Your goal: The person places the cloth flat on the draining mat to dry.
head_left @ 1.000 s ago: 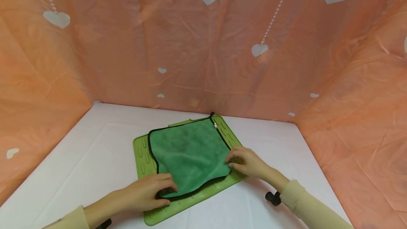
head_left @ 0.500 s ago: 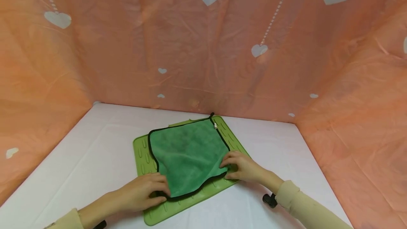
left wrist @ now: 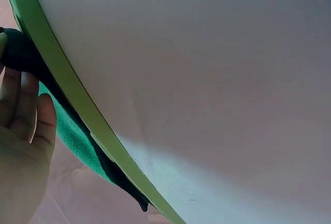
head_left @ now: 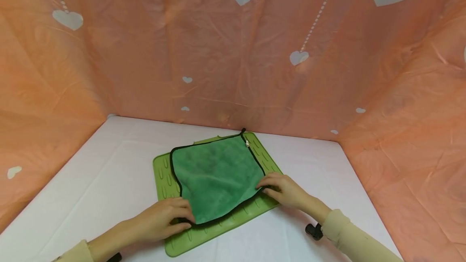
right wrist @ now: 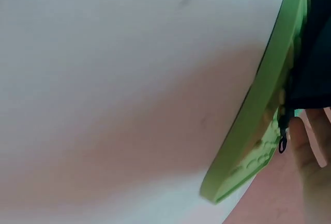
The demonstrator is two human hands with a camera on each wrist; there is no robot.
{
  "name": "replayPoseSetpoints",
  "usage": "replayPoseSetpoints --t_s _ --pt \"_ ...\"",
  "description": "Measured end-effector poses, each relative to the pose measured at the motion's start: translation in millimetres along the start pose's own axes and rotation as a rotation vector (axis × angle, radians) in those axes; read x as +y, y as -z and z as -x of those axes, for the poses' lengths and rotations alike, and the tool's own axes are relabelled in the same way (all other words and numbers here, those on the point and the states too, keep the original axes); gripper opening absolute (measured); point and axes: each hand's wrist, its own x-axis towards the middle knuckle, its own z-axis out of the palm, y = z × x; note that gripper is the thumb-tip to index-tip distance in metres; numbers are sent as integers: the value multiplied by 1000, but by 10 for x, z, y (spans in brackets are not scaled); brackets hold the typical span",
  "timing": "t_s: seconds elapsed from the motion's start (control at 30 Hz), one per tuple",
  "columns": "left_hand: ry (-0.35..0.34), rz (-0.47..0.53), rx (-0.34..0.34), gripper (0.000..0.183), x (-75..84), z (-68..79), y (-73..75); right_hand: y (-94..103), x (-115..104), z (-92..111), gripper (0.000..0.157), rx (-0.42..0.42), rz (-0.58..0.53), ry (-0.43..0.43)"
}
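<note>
A green cloth (head_left: 218,177) with black edging lies over a light green ridged mat (head_left: 182,241), which sticks out around it. My left hand (head_left: 162,218) pinches the cloth's near left corner between thumb and fingers. At the near right corner, my right hand (head_left: 285,189) grips the edge, with the thumb below and fingers on top. The left wrist view has the left hand (left wrist: 26,125) at the black edging, beside the mat's rim (left wrist: 77,89). In the right wrist view the cloth's dark underside (right wrist: 313,63) is lifted at the right hand (right wrist: 313,151).
The mat lies on a white-covered table (head_left: 127,161). Orange curtains (head_left: 204,51) with pale hearts close off the back and both sides. A small white tag (head_left: 247,143) and a black loop (head_left: 243,131) mark the cloth's far right corner.
My right hand first slid inward along the cloth, then moved back out with its near right corner. The near edge now runs straighter. The left hand has shifted slightly left.
</note>
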Motion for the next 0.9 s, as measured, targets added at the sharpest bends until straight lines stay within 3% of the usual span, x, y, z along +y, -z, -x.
replayPoseSetpoints --t_s 0.2,0.47,0.9 --pt "-35 4 15 13 34 -18 0 84 62 125 25 30 33 53" --pt "-55 18 -11 16 89 -43 -38 124 122 199 25 -30 140 149" --pt "-76 36 -80 18 92 -33 -86 102 69 294 24 -74 110 47"
